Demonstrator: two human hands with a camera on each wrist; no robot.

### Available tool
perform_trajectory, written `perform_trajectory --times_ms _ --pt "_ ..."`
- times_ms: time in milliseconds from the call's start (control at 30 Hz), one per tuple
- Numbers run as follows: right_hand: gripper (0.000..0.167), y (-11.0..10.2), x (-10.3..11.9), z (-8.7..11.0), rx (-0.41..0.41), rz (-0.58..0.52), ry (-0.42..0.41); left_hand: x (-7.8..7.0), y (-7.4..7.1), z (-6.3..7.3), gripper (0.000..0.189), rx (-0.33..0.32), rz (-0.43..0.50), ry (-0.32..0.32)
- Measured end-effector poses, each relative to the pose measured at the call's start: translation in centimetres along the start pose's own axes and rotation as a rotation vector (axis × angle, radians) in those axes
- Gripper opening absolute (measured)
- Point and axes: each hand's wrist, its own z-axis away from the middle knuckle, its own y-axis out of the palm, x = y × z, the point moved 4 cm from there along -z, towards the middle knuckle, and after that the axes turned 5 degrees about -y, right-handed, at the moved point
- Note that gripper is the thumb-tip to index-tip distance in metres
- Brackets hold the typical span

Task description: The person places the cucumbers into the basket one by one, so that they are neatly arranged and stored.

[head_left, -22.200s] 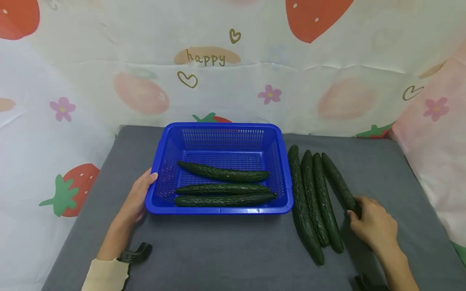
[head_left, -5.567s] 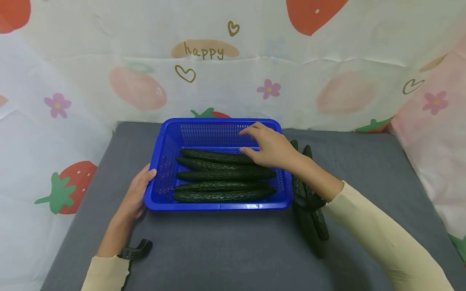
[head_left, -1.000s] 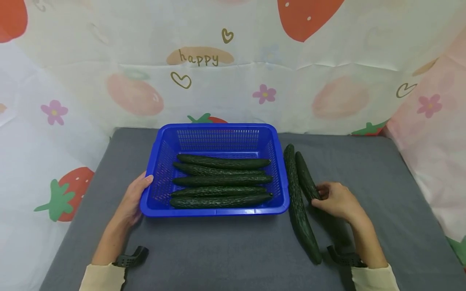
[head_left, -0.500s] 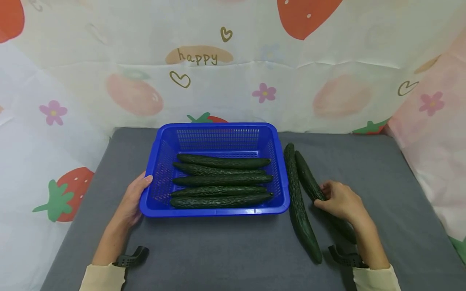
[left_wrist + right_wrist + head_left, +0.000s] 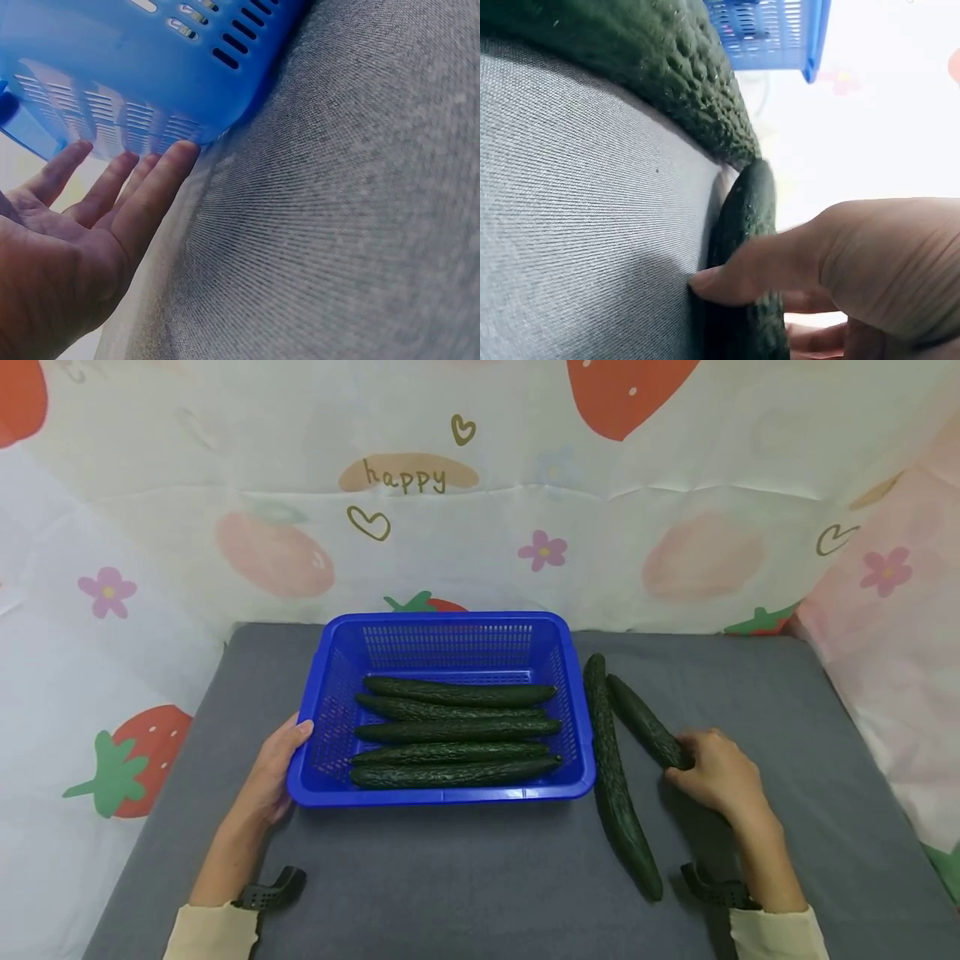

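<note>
In the head view, my left hand point(image 5: 272, 768) holds the left side of a blue plastic basket point(image 5: 442, 796), thumb over the rim. In the left wrist view its fingers point(image 5: 150, 202) reach the slotted wall from outside. Several dark green cucumbers point(image 5: 457, 730) lie crosswise inside the basket. My right hand point(image 5: 722, 777) grips a cucumber point(image 5: 639, 717) on the table right of the basket; the hand covers its near part. In the right wrist view the thumb presses one side of this cucumber point(image 5: 754, 199). Another cucumber point(image 5: 619, 797) lies between it and the basket.
Grey cloth point(image 5: 450, 877) covers the table. A patterned curtain point(image 5: 450, 552) with strawberries and hearts rises behind the table and along both sides. Each wrist wears a black band, such as the left wristband point(image 5: 272, 891).
Within the last second my right hand has moved a little right, swinging the gripped cucumber's near end rightward. Since the oldest frame, more cucumbers are in the basket and fewer on the table.
</note>
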Motion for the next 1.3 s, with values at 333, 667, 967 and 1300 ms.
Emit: perform_trajectory --times_ms 333,667,967,1300 --pt "0.059 0.1 0.3 0.3 0.001 -0.018 -0.002 0.3 0.0 0.1 0.062 0.004 -0.010 -0.021" --pt "0.062 0.1 0.9 0.2 0.052 0.008 -0.128 0.3 -0.1 0.1 0.053 -0.007 0.016 -0.007" --pt "0.055 -0.4 1.1 0.7 0.124 -0.078 -0.184 0.1 -0.1 -0.1 0.054 -0.005 0.013 -0.018" --pt "0.061 -0.9 0.4 1.0 0.126 -0.122 -0.190 0.1 0.0 -0.1 0.050 -0.023 0.050 -0.019"
